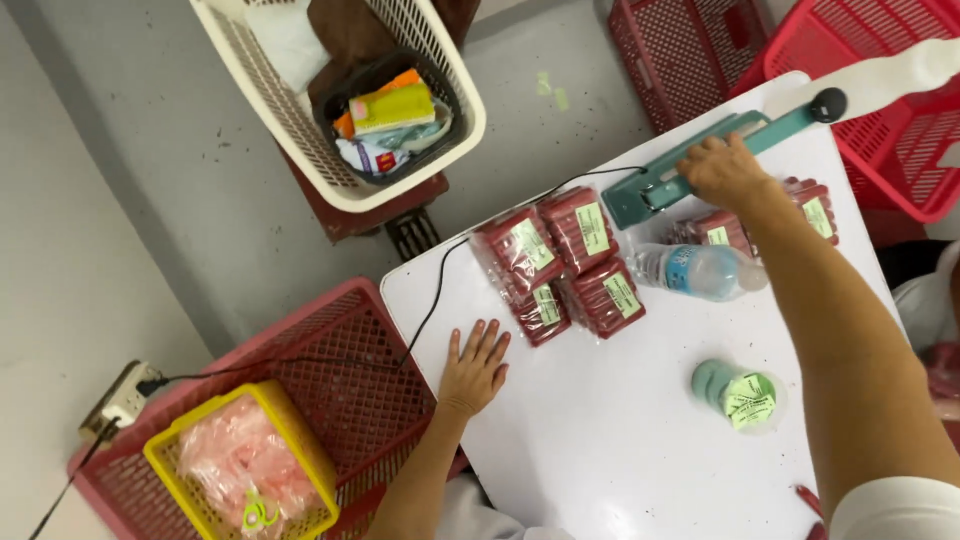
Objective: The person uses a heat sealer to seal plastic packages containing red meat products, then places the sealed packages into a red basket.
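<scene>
My left hand (473, 368) lies flat, fingers spread, on the white table (620, 440) near its left edge, just below several sealed clear packs of red sticks with green labels (565, 262). My right hand (722, 170) presses down on the arm of a teal heat sealer (690, 165) at the table's far side. More red packs (765, 222) lie under and beside that arm. A clear plastic water bottle (700, 270) lies on its side between the packs and my right forearm.
A roll of green round labels (740, 392) sits mid-table. A black cord (430, 300) runs off the table to a floor socket (122, 398). Red crates (340, 390) with a yellow basket (240, 460) stand left; a white basket (330, 90) and more red crates (870, 60) behind.
</scene>
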